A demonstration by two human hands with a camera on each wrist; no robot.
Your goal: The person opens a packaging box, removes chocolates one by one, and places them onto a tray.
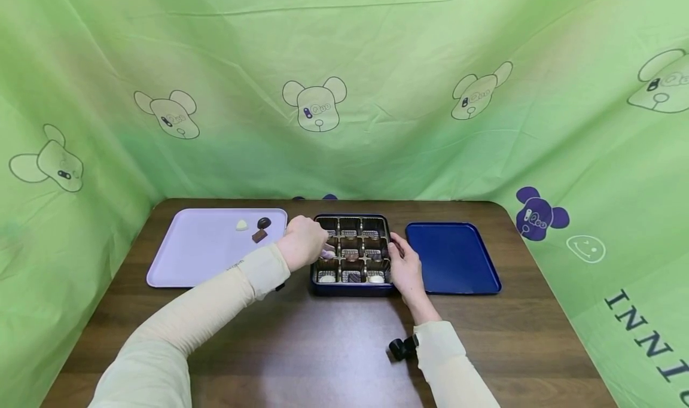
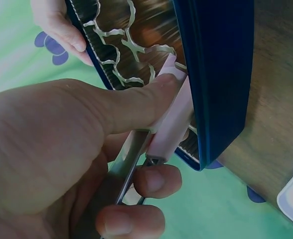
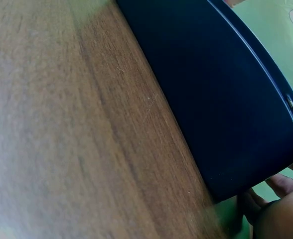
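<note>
Pale sleeves (image 1: 215,306) reach in from the lower left and bottom right of the head view, with a black wrist device (image 1: 398,349) at the right cuff. Beyond them, the box (image 1: 352,291) sits near the middle of the frame on the table (image 1: 344,354). A lilac tray (image 1: 207,240) lies to its left, bearing a white piece (image 1: 241,225), a black piece (image 1: 264,223) and a brown piece (image 1: 259,236) near its upper right corner. A blue lid (image 1: 452,258) lies to the box's right; a green curtain (image 1: 377,37) fills the upper frame. The left hand (image 1: 308,240) hides part of the box's left side.

That hand leans in from the lower left, fingers curled around the tongs (image 2: 171,132), thumb on a pink tip; the tips reach into a compartment at the box's left, middle row. The right hand (image 1: 405,267) rests against the box's right wall, fingers fairly straight. Chocolates (image 1: 376,279) show in the compartments of the box's lowest row.
</note>
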